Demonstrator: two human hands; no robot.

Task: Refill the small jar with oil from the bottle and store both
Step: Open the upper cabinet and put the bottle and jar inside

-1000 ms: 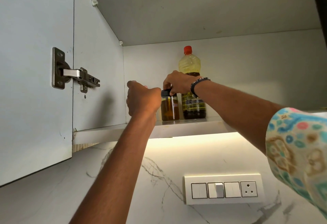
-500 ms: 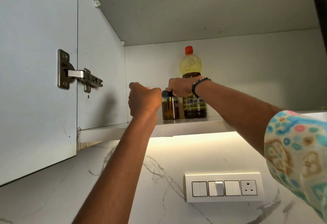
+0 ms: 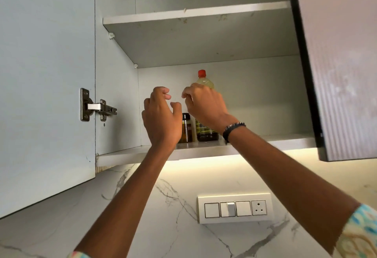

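While both my arms reach up into the open wall cupboard, neither grip holds anything. My left hand (image 3: 161,119) hangs in front of the lower shelf (image 3: 265,141) with its fingers loosely curled and its thumb spread, wrapped round nothing. My right hand (image 3: 206,104) is just beside it, a little higher, fingers bent and relaxed, a dark beaded bracelet (image 3: 232,130) on the wrist; it is in front of the upper part of the bottle, and I cannot tell whether it touches it.

On that lower shelf the small jar (image 3: 186,128) stands upright, black lid on, dark amber oil inside, partly hidden behind my left hand. Just beside it on the right stands the oil bottle (image 3: 206,132), upright too, its red cap (image 3: 202,73) showing above my right hand and pale yellow oil in its neck.

An upper shelf (image 3: 195,14) runs above. To the left the cupboard door (image 3: 47,74) stands open on a metal hinge (image 3: 95,107); a second, dark-edged door (image 3: 342,64) is open on the right. Below, a light glows under the cupboard onto a veined marble wall carrying a white switch panel (image 3: 234,207).
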